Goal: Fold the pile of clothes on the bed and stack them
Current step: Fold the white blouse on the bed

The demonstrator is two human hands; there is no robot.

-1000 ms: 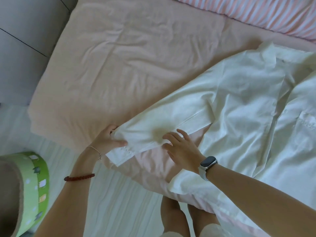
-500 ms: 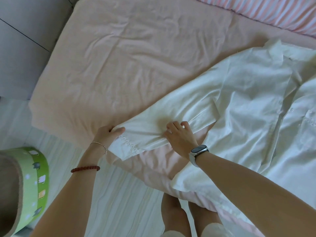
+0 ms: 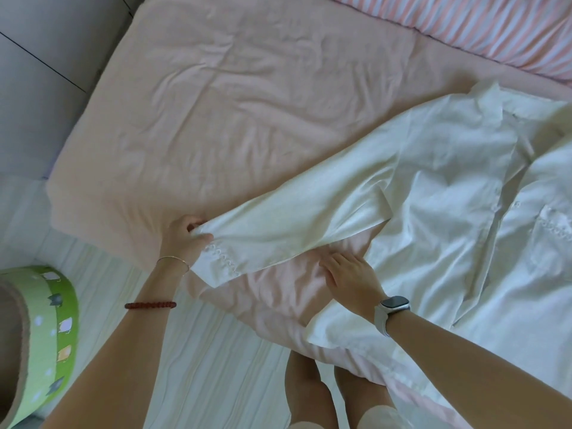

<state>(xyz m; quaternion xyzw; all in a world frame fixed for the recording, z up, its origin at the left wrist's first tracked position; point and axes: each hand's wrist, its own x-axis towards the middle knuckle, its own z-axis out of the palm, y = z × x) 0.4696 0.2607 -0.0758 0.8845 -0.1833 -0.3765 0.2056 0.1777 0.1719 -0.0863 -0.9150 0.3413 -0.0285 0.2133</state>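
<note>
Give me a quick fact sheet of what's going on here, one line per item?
Garment: white shirt spread open on the bed, not yet folded
Sleeve: sleeve stretched out toward the bed's corner, stitched cuff at its end
Left hand: left hand pinches the cuff end
Right hand: right hand lies flat, fingers at the sleeve's lower edge
Surface: pink bedsheet, wrinkled
Nearby: green bin on the floor, striped bedding at the far edge
</note>
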